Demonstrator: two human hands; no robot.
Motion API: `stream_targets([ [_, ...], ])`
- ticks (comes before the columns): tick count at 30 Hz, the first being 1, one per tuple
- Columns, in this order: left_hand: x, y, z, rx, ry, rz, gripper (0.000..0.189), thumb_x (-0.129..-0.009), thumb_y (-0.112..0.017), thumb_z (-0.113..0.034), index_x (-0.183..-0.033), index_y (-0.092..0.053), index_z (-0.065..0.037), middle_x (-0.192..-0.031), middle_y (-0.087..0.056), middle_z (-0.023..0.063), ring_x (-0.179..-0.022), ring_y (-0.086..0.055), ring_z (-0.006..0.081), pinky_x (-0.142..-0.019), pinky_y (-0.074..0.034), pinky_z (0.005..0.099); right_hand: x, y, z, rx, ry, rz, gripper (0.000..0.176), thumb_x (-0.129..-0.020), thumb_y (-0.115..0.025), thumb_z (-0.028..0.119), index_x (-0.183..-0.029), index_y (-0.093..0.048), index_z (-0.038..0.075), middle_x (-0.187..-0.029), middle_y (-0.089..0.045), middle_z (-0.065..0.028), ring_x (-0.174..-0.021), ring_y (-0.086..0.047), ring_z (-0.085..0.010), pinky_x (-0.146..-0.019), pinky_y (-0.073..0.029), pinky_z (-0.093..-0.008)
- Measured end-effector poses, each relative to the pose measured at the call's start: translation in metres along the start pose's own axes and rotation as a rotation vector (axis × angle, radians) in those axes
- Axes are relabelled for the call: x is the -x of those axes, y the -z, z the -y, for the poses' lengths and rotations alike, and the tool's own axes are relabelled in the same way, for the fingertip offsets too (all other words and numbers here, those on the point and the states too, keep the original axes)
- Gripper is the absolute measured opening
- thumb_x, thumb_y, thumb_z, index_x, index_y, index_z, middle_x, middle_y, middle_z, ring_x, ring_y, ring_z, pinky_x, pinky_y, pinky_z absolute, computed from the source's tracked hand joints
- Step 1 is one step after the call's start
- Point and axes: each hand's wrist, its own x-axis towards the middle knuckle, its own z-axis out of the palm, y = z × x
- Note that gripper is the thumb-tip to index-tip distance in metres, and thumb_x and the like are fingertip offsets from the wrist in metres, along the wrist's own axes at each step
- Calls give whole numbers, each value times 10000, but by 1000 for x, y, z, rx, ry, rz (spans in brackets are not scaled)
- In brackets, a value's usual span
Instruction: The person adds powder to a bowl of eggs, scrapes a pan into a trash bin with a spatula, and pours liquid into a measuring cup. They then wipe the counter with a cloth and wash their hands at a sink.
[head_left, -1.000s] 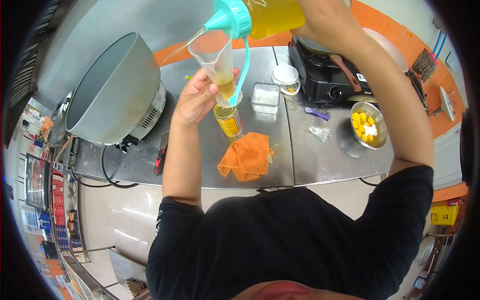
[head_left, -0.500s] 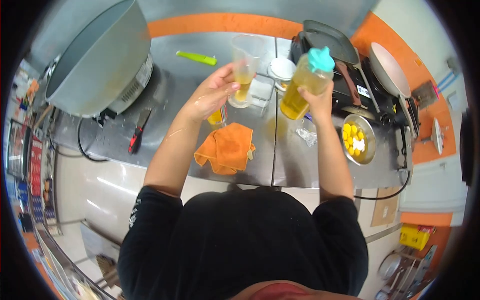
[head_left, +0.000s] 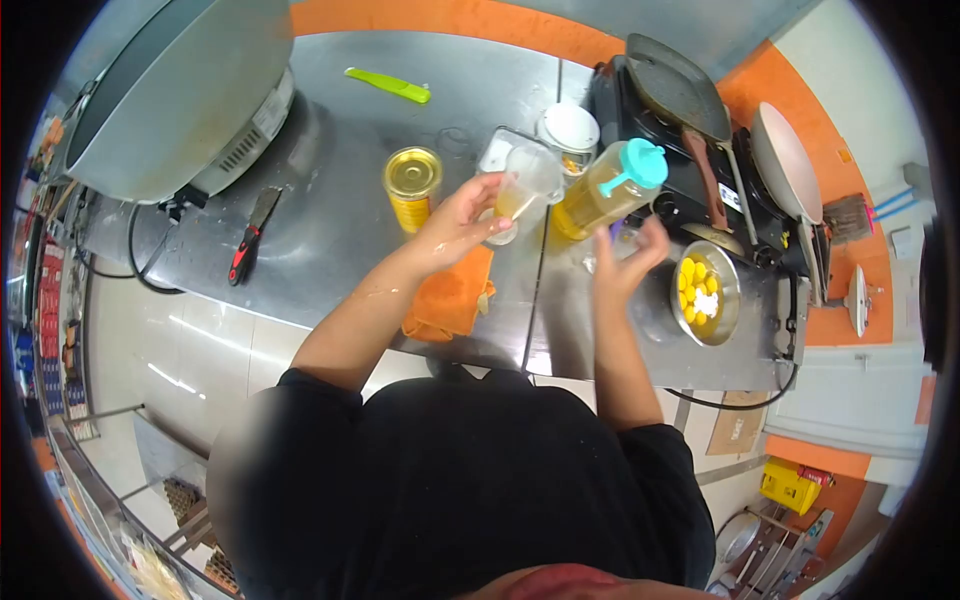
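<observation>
My left hand (head_left: 455, 232) is closed around a clear plastic measuring cup (head_left: 535, 172), which is tilted and has some yellow liquid in it. Just right of the cup stands a squeeze bottle (head_left: 592, 208) of yellow oil with a turquoise cap. In front of that bottle is my right hand (head_left: 622, 272), its fingers apart and nothing in them. A metal bowl (head_left: 730, 300) to its right contains several egg yolks (head_left: 692, 280) and a heap of white powder (head_left: 706, 303). Below my left hand lies a folded orange cloth (head_left: 448, 300).
A yellow can (head_left: 412, 195) stands left of the cup. Behind are white lidded tubs (head_left: 568, 128) and a green-handled tool (head_left: 390, 85). A scraper (head_left: 252, 240) and a large grey vessel (head_left: 175, 110) are at left. Pans (head_left: 672, 90) sit on burners at right.
My right hand has let go of the oil bottle, which now stands on the table. My left hand has lowered and tilted the measuring cup. The yellow can has come into fuller view.
</observation>
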Motion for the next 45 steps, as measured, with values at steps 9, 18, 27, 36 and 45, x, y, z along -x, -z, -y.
stream_targets([
  [9, 26, -33, 57, -120, 184, 179, 521, -822, -602, -101, -1272, -348, -41, -1246, -438, 108, -1156, -418, 193, -970, -348, 329, 36, 23, 40, -365, -163, 589, 455, -690, -712, 162, -1089, -512, 70, -1050, -473, -134, -997, -486, -290, -821, -410, -356],
  [18, 51, -8, 20, -814, 15, -83, 442, -840, -565, -96, -1254, -416, -50, -1233, -478, 81, -1148, -442, 190, -965, -328, 293, 37, 125, -50, 64, -347, 336, 394, -712, -689, 138, -1038, -510, 7, -958, -501, -149, -900, -513, -299, -801, -412, -369],
  [27, 124, 11, -28, 77, -51, -944, 421, -921, -415, -329, -1258, -395, -77, -1208, -491, 78, -1104, -450, 165, -908, -355, 352, 128, 126, -73, -283, -112, 351, 515, -696, -699, 96, -1139, -446, 34, -1034, -435, -119, -852, -512, -209, -706, -431, -334],
  [36, 160, 51, -37, 181, 168, -1063, 455, -884, -472, -377, -1264, -401, -135, -1228, -482, 39, -1164, -399, 154, -961, -276, 388, 99, -75, 81, -223, 883, 841, 427, -795, -590, 279, -1179, -485, 126, -1236, -418, -133, -1098, -427, -326, -936, -314, -501],
  [45, 150, 108, -15, -1433, 395, -728, 273, -834, -517, -265, -1058, -541, -110, -1075, -544, 56, -1070, -487, 201, -891, -349, 430, 156, -92, 238, -961, 540, 721, 320, -738, -632, 241, -1030, -587, 120, -1083, -539, -97, -1034, -483, -289, -890, -348, -405],
])
